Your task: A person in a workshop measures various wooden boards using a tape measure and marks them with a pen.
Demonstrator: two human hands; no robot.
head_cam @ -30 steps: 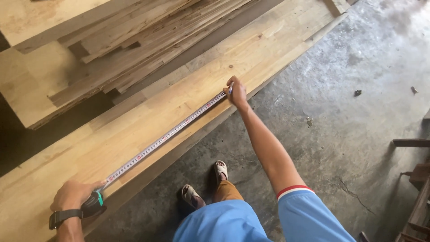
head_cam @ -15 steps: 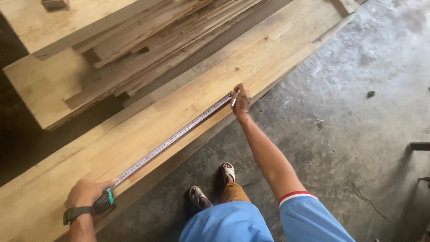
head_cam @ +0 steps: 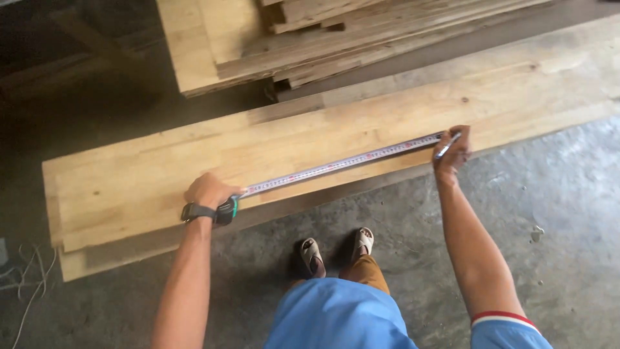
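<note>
Since a second earlier, the left hand [head_cam: 208, 192], gripping the tape measure case [head_cam: 227, 210], had slid up the plank [head_cam: 361, 126] toward the right hand [head_cam: 452, 150], which pinched a pen and the extended tape [head_cam: 342, 163], shortening the measured span.

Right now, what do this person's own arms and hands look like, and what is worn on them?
Both arms are bare. The left hand has a dark wristwatch at the wrist. The right hand wears nothing; a blue short sleeve with red-and-white trim covers the upper arm.
</note>
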